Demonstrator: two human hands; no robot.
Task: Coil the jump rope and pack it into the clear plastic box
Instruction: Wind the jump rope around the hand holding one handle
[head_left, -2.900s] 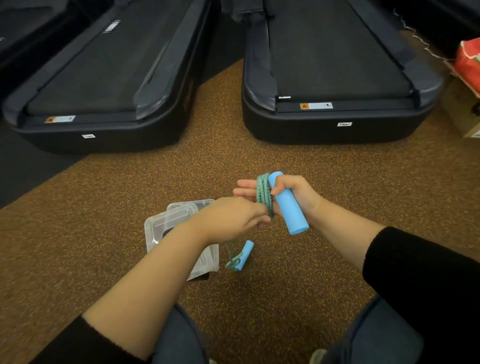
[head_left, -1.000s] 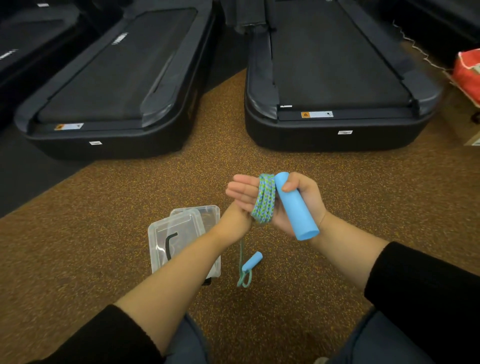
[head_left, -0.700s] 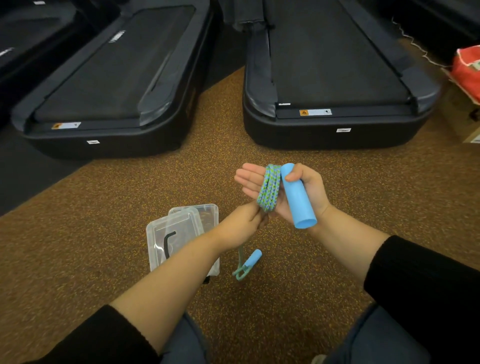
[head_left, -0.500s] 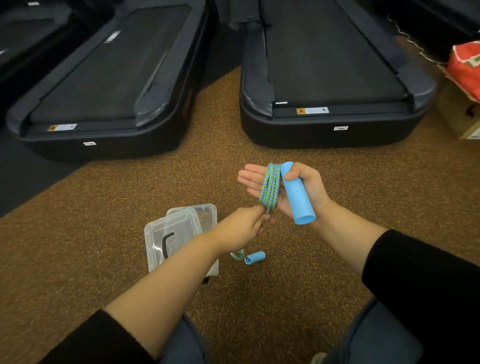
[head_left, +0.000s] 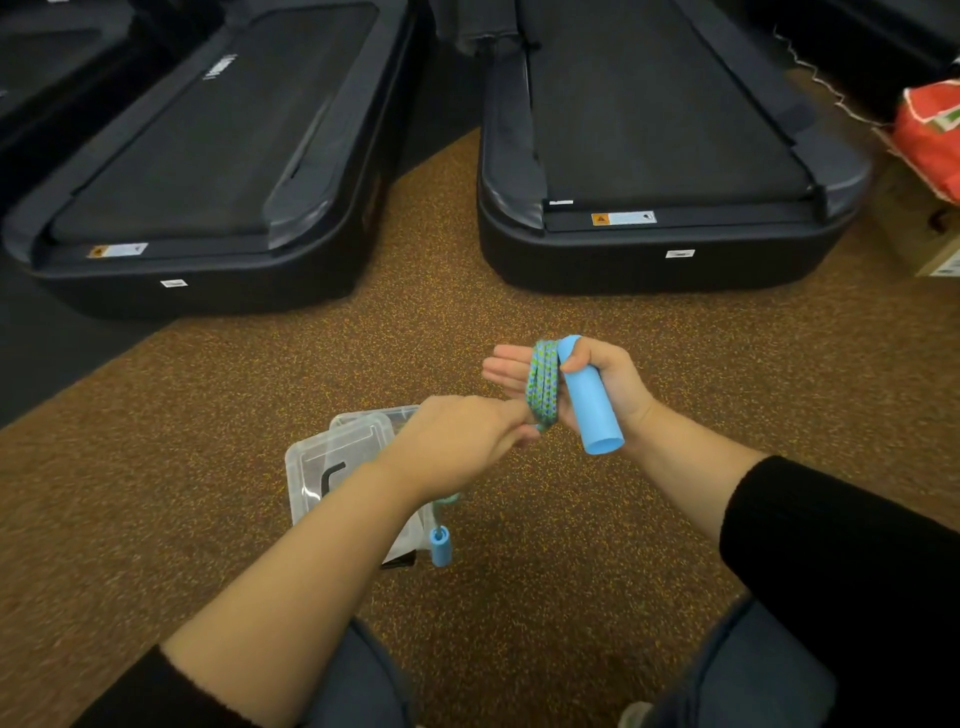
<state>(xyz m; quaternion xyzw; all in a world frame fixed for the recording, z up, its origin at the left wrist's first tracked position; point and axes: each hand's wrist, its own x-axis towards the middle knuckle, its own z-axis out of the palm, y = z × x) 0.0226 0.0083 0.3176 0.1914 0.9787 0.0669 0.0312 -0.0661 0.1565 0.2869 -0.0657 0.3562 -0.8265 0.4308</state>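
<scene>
i pin one handle (head_left: 589, 400) under the thumb of my right hand (head_left: 597, 387), fingers flat and extended, with the rope (head_left: 543, 384) coiled around that palm just beside the handle. my left hand (head_left: 457, 441) is pinched shut on the free run of rope just below the coil. the other handle (head_left: 440, 546) hangs low, below the coil, beside the box (head_left: 317, 462) on the carpet. to wind well, i judge each turn should lie flat beside the last under light tension, fingers straight so the coil slides off cleanly. little rope appears left.
</scene>
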